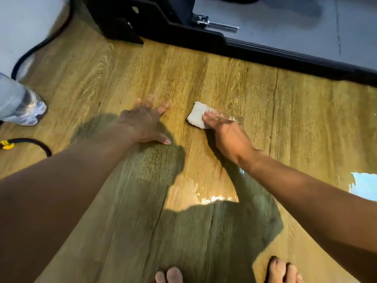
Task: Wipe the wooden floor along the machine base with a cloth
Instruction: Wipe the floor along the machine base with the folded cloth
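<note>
**Cloth on floor, short of machine base**

Head view: my right grip is pinching the small white cloth and pressing it onto the wooden floor, apart from the black machine base. The cloth is looking soft, light and nubby; I am judging its near edge the best hold. My left grip is lying flat, fingers spread, on the glossy floor.

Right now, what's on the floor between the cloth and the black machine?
Nothing: only bare wooden floor lies between the cloth and the machine, in the head view.
</note>
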Available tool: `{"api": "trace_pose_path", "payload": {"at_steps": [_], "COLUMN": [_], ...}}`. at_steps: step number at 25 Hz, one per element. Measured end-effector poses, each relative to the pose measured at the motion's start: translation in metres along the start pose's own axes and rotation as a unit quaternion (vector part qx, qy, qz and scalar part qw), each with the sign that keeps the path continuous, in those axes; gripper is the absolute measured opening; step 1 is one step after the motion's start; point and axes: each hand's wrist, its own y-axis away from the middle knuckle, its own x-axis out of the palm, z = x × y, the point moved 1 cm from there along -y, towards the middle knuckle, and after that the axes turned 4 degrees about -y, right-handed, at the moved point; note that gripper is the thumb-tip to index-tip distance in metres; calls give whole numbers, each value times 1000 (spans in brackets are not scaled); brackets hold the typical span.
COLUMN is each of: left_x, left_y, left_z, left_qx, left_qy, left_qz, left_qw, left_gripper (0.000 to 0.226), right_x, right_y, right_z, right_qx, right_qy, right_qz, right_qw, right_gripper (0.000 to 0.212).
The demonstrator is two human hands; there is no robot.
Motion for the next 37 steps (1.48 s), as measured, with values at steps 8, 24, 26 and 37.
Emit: {"api": "trace_pose_path", "payload": {"at_steps": [8,24,26,37], "left_x": [-11,-9,-9,-10], "left_y": [-9,-21,-22,-13], "left_z": [27,30,31,43], "left_qx": [-38,-9,-13,5], "left_qy": [-36,-14,-10,-31], "left_qz": [42,27,31,43], "left_qw": [998,999,999,999], "left_gripper": [137,139,140,137], "right_x": [25,5,-19,51], "right_y": [64,-136,-162,11], "right_z": [0,12,-11,36], "right_qx": [-332,-147,-167,-215], "right_qy": [73,34,63,16], "right_qz": [115,35,50,45], "right_qw": [933,988,983,975], "right_gripper": [61,65,59,74]}}
